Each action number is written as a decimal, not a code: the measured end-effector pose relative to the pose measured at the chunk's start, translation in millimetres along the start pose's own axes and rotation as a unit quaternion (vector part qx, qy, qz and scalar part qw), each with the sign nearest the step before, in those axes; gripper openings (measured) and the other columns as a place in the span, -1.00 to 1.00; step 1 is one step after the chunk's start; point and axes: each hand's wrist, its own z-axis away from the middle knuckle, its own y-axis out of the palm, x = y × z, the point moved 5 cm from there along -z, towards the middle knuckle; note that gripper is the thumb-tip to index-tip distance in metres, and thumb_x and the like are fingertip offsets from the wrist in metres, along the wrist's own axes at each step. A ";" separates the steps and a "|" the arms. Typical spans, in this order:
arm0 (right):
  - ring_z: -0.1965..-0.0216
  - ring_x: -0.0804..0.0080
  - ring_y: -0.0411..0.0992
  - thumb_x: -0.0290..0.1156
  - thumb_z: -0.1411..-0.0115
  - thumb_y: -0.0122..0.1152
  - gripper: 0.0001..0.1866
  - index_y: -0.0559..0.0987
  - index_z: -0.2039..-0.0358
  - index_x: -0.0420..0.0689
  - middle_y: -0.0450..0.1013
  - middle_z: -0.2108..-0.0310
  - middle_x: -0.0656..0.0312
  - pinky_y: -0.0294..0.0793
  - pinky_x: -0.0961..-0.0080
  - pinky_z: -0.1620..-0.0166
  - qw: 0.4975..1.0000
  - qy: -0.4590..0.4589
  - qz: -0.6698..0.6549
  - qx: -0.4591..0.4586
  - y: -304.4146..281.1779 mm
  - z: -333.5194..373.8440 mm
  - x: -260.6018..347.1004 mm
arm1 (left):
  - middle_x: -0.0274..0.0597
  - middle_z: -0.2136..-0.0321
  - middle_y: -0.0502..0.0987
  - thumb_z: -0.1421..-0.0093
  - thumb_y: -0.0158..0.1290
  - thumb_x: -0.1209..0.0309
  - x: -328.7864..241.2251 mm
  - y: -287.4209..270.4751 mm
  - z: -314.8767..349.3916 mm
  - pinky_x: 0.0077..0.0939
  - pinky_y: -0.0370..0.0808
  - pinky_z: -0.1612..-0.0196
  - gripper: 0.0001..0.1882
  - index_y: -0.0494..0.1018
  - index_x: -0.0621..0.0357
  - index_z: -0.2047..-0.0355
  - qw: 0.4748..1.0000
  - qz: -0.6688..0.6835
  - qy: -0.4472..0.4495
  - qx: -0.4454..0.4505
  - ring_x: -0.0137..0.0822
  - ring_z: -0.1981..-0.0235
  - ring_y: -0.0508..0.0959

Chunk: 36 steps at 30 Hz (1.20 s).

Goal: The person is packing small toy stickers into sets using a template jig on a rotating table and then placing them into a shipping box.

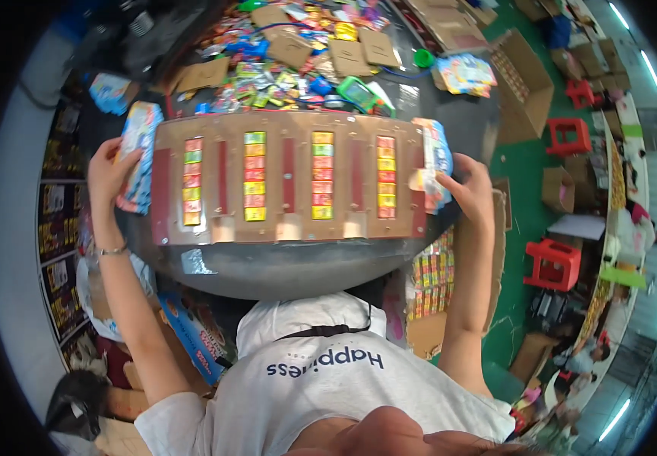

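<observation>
A wide brown board lies in front of me on the dark table. Several upright slots in it hold columns of small wrapped pieces in red, yellow and green. At the board's left end, my left hand pinches the edge of a stack of blue-and-white printed cards. My right hand has its thumb and fingers closed on a similar printed card stack at the right end. How many cards either hand grips cannot be made out.
Loose colourful packets, cardboard pieces and a green-framed object crowd the table behind the board. More printed cards lie at the far right. An open carton and red stools stand to the right; a box of wrapped pieces sits below.
</observation>
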 end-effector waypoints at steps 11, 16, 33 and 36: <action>0.40 0.42 0.46 -0.22 0.05 0.53 -0.37 0.55 0.00 -0.27 0.47 0.16 0.09 0.50 0.47 0.26 0.978 0.120 -0.167 0.034 27.0 -4.3 -34.2 | -0.32 0.35 0.57 -0.18 0.24 0.41 -29.8 -26.9 -2.7 -0.62 0.47 0.30 -0.75 0.46 0.22 0.19 0.999 -0.021 0.019 0.023 -0.50 0.36 0.54; 0.43 0.56 0.42 -0.28 0.02 0.52 -0.43 0.57 0.01 -0.23 0.48 0.21 0.24 0.46 0.49 0.36 0.992 0.051 0.023 -0.116 10.1 14.3 2.1 | -0.22 -0.01 0.52 -0.29 0.05 0.50 -130.8 -4.9 47.2 -0.56 0.56 0.07 -0.43 0.23 0.21 -0.30 0.883 0.462 0.030 -0.074 -0.45 0.16 0.59; 0.62 0.77 0.31 -0.54 -0.23 0.18 -0.56 0.45 -0.14 -0.10 0.50 0.51 0.35 0.22 0.74 0.61 0.899 0.097 -0.421 -0.071 -40.1 22.7 12.4 | -0.07 -0.12 0.46 -0.08 0.19 0.73 -274.4 136.0 136.4 -0.48 0.48 -0.13 -0.25 0.23 0.29 -0.30 0.775 0.611 0.021 0.159 -0.37 -0.06 0.51; 0.65 0.80 0.27 -0.61 -0.23 0.14 -0.38 0.31 -0.31 -0.10 0.47 0.53 0.40 0.21 0.78 0.61 0.874 0.090 -0.471 0.075 -39.9 31.6 81.4 | -0.11 -0.01 0.53 -0.07 0.24 0.63 -277.8 174.1 152.3 -0.42 0.55 0.01 -0.25 0.26 0.25 -0.30 0.889 0.429 0.084 0.135 -0.35 0.04 0.56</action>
